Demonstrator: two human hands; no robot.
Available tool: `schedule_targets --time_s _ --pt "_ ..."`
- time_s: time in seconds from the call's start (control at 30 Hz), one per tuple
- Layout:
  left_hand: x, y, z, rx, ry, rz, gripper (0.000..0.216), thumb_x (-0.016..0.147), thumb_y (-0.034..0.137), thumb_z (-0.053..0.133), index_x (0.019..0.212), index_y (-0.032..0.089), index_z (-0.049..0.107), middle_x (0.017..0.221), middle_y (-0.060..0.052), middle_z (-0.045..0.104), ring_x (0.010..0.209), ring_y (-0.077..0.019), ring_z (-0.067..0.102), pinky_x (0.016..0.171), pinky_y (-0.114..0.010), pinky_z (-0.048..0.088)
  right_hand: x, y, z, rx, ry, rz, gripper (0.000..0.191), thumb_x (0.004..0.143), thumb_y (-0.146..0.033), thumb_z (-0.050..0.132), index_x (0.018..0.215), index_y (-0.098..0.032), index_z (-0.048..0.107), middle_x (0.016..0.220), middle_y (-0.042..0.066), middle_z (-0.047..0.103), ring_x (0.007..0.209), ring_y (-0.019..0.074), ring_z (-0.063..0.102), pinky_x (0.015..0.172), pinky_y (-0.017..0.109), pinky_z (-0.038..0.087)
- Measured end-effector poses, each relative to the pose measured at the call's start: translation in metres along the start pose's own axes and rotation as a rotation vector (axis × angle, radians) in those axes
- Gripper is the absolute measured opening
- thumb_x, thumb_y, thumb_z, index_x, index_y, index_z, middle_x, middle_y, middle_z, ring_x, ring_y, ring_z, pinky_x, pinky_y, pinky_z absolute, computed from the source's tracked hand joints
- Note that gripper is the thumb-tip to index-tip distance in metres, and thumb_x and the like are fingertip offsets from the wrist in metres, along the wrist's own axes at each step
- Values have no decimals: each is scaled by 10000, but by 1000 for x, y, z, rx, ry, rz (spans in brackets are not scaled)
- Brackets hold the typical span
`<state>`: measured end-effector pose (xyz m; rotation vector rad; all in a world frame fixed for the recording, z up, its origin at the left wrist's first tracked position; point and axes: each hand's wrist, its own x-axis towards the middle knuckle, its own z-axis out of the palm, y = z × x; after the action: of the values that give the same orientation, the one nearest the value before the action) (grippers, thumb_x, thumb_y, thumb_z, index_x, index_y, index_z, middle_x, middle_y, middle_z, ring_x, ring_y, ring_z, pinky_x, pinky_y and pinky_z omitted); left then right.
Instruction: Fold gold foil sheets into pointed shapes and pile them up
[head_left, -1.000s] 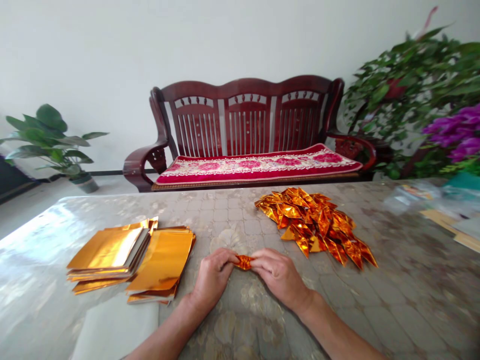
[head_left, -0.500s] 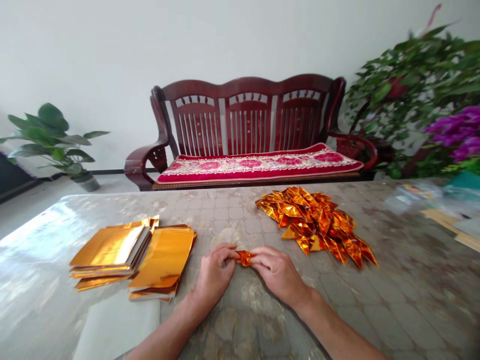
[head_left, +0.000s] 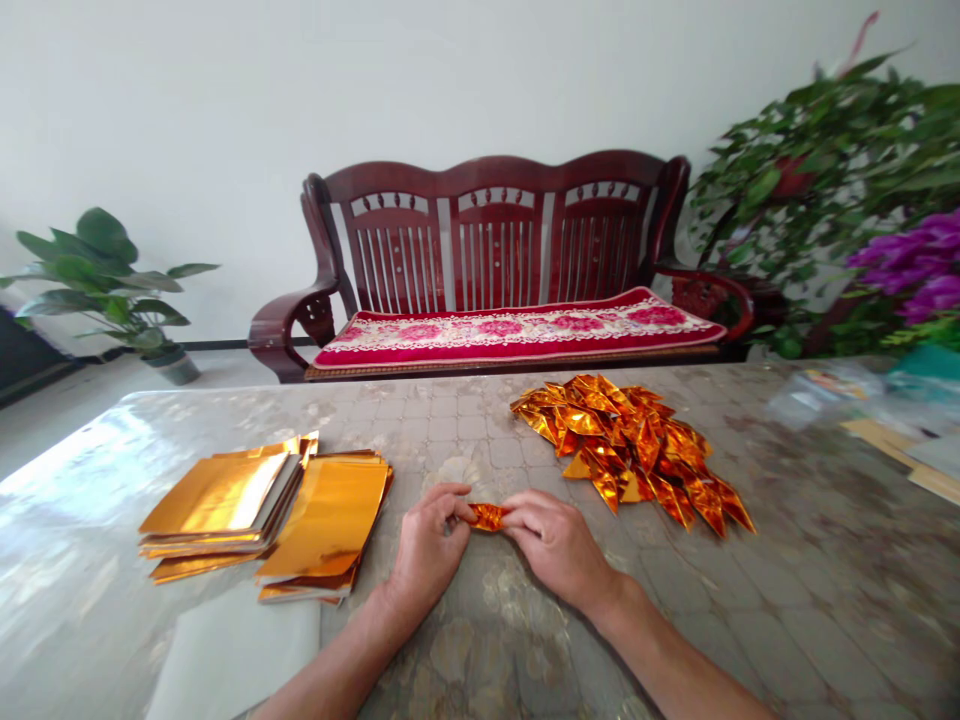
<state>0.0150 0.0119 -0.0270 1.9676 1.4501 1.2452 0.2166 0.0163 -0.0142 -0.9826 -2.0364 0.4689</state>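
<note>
A small folded piece of shiny gold-orange foil paper [head_left: 487,516] is stretched between my two hands, low over the table. My left hand [head_left: 433,540] pinches its left end between thumb and fingers. The right end sits in the closed fingers of my right hand [head_left: 553,545]; both ends of the piece are hidden by my fingertips. Beyond my right hand lies a heap of folded gold foil pieces [head_left: 637,440] with pointed ends. To the left of my left hand are stacks of flat gold foil sheets [head_left: 322,515], with another stack [head_left: 214,495] beside them.
The table [head_left: 480,640] has a patterned, glossy cover. A pale sheet [head_left: 240,655] lies at the front left. Plastic bags [head_left: 825,392] and tan card pieces [head_left: 885,440] are at the right edge. Behind stand a wooden bench [head_left: 491,250] and potted plants [head_left: 105,260].
The foil piece between my fingers looks a little longer and flatter, its middle less bunched. My hands have barely moved, and the stacks and heap stay as they were.
</note>
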Motion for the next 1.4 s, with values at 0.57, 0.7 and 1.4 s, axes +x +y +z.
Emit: schedule_targets --time_s 0.57,0.7,1.4 --pt "4 -3 2 -20 71 -15 223 722 4 533 712 193 652 977 -49 673 874 -169 665 696 -244 509 -1 5 -5 123 32 24 550 723 28 500 1157 -258 681 1184 47 677 1124 191 624 1016 353 499" --pt "4 -1 3 -22 59 -20 221 725 8 526 707 192 648 989 -51 664 878 -169 667 685 -240 514 2 5 -7 108 76 32 453 768 -2 499 1087 -247 706 1081 49 697 1033 187 651 947 330 531" --pt "-1 -1 5 -20 88 34 301 761 18 487 978 209 570 1163 -69 631 805 -132 661 727 -273 546 -3 8 -8 -168 206 -131 227 911 -122 560 1033 -248 703 877 41 713 812 181 676 744 295 550"
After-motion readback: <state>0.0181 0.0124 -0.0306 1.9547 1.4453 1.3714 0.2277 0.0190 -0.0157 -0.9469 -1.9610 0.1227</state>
